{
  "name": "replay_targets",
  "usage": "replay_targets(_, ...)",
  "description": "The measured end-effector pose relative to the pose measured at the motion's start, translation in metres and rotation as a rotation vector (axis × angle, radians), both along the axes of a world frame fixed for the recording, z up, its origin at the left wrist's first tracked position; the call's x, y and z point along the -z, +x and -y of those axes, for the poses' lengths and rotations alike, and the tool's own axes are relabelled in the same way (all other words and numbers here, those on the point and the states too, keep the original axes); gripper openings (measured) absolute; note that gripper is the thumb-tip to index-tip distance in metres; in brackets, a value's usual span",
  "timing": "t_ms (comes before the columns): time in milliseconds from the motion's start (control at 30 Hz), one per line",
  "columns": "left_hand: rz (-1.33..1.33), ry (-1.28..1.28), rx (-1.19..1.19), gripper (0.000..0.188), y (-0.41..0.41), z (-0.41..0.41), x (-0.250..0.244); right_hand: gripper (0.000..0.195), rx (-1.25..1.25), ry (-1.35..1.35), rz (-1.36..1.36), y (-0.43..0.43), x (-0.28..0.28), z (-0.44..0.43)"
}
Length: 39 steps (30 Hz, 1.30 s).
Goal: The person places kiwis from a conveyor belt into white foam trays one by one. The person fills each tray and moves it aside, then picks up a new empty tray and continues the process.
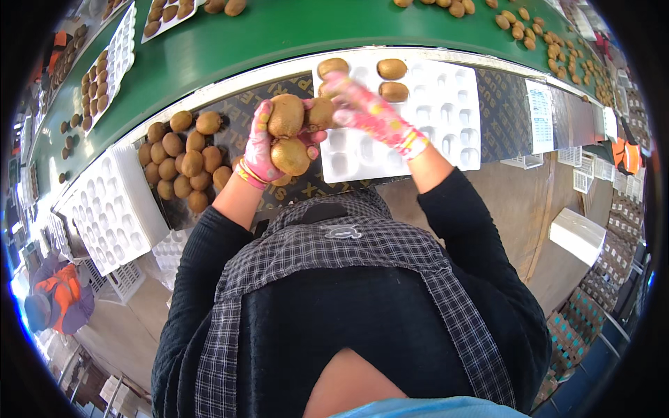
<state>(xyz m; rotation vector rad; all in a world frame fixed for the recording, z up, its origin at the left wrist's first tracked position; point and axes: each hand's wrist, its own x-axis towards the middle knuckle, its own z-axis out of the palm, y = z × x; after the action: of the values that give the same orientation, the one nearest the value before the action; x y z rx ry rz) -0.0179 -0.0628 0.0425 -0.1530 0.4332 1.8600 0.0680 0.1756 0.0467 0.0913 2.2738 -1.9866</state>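
My left hand (260,149), in a pink patterned glove, holds several brown kiwifruit; the nearest is a large kiwifruit (290,156) and above it sits another kiwifruit (286,115). My right hand (373,112), gloved the same way and blurred by motion, hovers over the left part of a white moulded plastic tray (444,151). Its fingers are apart, close to the held fruit, and nothing shows between them. Kiwifruit fill some pockets at the tray's far side, including a kiwifruit (392,69) in its second column. The fingers partly hide another kiwifruit in the first column.
Loose kiwifruit (192,163) are heaped on the bench at left, beside a stack of nested white trays (112,209). Beyond the bench runs a green conveyor belt (292,36) carrying fruit and filled trays. A person in an orange vest (65,298) is at lower left.
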Motion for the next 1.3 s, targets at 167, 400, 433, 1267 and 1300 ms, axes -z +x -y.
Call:
replay_targets(167,0.082,0.064,0.055,0.081,0.002,-0.021,0.007,0.049,-0.029,-0.168,0.069,-0.001,-0.007,0.003)
replay_targets(400,0.029,-0.28,0.036,0.063,0.014,-0.029,0.035,0.062,0.202,0.587,0.275,-0.026,0.024,-0.055)
replay_targets(433,0.001,-0.279,0.031,0.061,0.013,-0.029,0.034,0.061,0.112,0.825,0.182,-0.028,0.026,-0.052)
replay_targets(1267,-0.091,-0.351,-0.145,0.03,-0.001,-0.097,0.04,0.063,0.228,0.99,-0.208,0.093,0.078,-0.031)
replay_targets(1300,0.035,-0.233,-0.103,0.03,-0.001,-0.099,0.035,0.061,0.263,0.951,-0.191,0.099,0.075,-0.033)
